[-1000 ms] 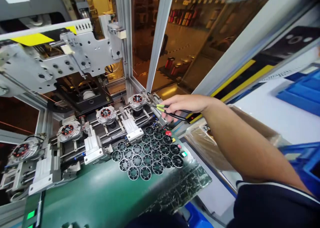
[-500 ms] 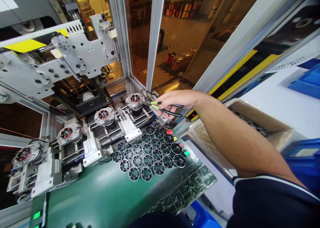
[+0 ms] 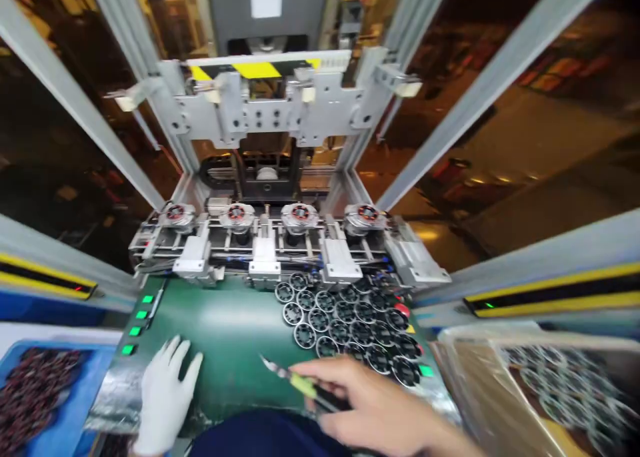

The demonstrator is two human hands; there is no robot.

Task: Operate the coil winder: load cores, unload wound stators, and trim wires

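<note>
My right hand (image 3: pixel 367 403) is shut on small pliers (image 3: pixel 295 379) with yellow-green and black handles, tips pointing left over the green mat (image 3: pixel 230 330). It hovers low, just in front of a cluster of several black ring-shaped stator cores (image 3: pixel 345 317) lying on the mat. My left hand (image 3: pixel 165 390), in a white glove, rests flat with fingers spread on the mat's left part. Behind the mat, a row of several round fixtures (image 3: pixel 300 217) holds wound parts with red centres.
A blue bin (image 3: pixel 35 390) of dark wound parts sits at the lower left. A plastic-lined box (image 3: pixel 550 383) of ring cores stands at the right. Green lit buttons (image 3: pixel 135 330) line the mat's left edge. A grey metal press frame (image 3: pixel 280 110) rises behind the fixtures.
My right hand drew the pliers back from the far right fixture to the near edge of the mat. My view swung to face the machine squarely, and my gloved left hand came into view.
</note>
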